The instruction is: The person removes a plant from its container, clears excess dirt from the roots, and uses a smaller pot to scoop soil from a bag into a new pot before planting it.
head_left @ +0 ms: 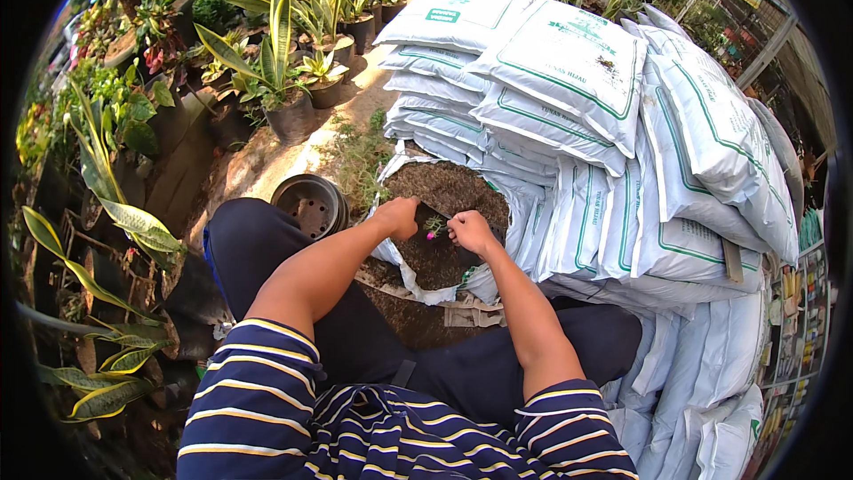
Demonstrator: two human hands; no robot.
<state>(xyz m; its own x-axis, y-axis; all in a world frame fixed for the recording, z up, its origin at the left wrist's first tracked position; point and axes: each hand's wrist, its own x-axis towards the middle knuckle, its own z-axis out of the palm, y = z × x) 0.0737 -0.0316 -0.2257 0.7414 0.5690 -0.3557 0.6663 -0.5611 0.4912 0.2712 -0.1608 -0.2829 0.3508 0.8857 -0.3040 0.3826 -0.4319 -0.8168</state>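
An open white sack [411, 277] filled with brown soil [435, 185] stands between my knees. Over it my left hand [399, 218] is closed, and what its fingers grip cannot be made out. My right hand [473, 233] is also closed, its fingertips at a small green plant with a pink flower [431, 236]. A thin dark edge runs from one hand to the other above the plant. It looks like the rim of a dark bag or pot, whose body blends into the shaded soil below. What the right fingers pinch is hidden.
Empty black plastic pots [311, 206], nested together, stand by my left knee. White printed sacks [569, 62] are stacked high ahead and to the right. Potted snake plants [283, 62] line the left and far side. A wire rack [800, 311] is at the far right.
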